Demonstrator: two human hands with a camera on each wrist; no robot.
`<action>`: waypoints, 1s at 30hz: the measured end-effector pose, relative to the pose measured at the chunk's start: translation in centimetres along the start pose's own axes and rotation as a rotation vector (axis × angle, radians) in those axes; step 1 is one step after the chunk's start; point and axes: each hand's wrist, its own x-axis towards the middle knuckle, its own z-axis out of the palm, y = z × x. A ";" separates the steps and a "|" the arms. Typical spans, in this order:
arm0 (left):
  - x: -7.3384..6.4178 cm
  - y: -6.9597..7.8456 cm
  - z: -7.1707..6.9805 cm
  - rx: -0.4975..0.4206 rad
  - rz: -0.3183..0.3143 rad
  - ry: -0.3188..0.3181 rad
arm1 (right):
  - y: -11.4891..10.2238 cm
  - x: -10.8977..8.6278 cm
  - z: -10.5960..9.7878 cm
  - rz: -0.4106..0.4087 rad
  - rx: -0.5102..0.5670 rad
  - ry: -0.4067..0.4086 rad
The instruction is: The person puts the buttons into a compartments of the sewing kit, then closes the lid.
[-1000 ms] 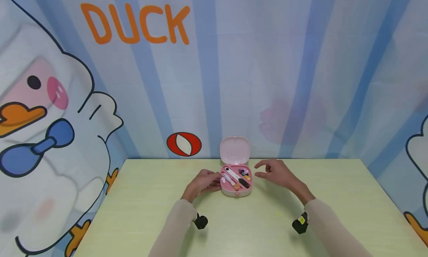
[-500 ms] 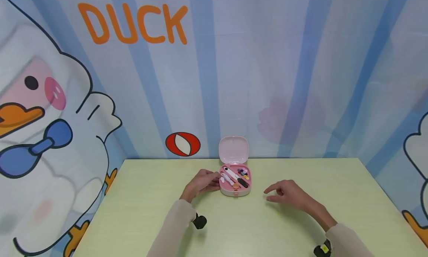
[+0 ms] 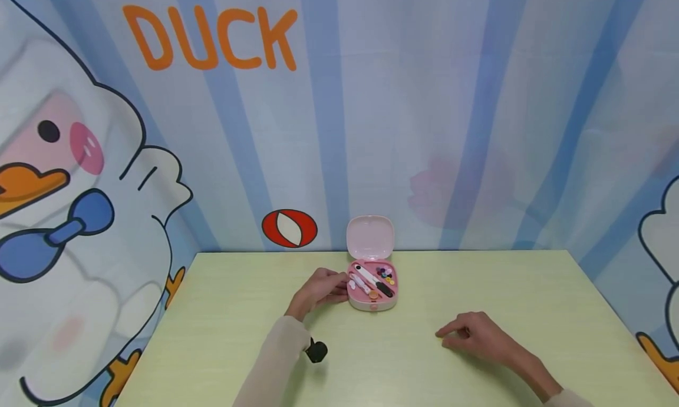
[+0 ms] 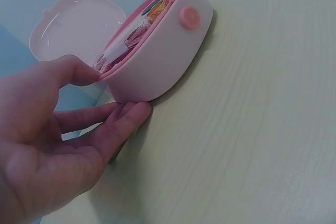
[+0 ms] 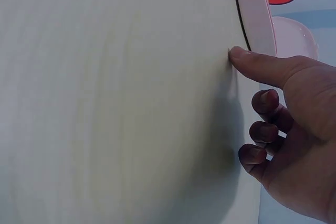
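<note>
A pink-and-white sewing box (image 3: 373, 305) stands on the table with its lid (image 3: 370, 237) raised. My left hand (image 3: 321, 290) holds its left side; in the left wrist view the thumb lies at the pink rim and the other fingers touch low on the wall. Inside the box are a white-and-black tool (image 3: 374, 280), several small coloured buttons (image 3: 386, 273) and pinkish thread (image 4: 137, 36). Away to the front right, my right hand (image 3: 480, 336) is low over the table, thumb and fingertips apart. A tiny yellow spot (image 3: 439, 337) shows right at its index fingertip.
The pale wooden table (image 3: 254, 348) runs back to a blue striped curtain (image 3: 366, 112) printed with a duck. The raised lid is close to that curtain. A black wrist camera (image 3: 317, 351) sits on the left sleeve.
My right hand has moved from beside the box toward the front right, its fingertips coming down to the yellow spot. My left hand and the box have stayed in place.
</note>
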 end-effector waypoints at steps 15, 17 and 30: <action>-0.2 0.1 0.0 -0.004 0.000 0.003 | 0.3 0.1 0.1 -0.037 -0.018 0.022; -0.2 0.1 0.0 -0.004 0.000 0.002 | 0.3 0.2 0.0 -0.039 -0.019 0.020; -0.3 0.2 0.1 0.005 -0.003 0.005 | -0.3 0.6 -0.2 -0.031 -0.023 0.011</action>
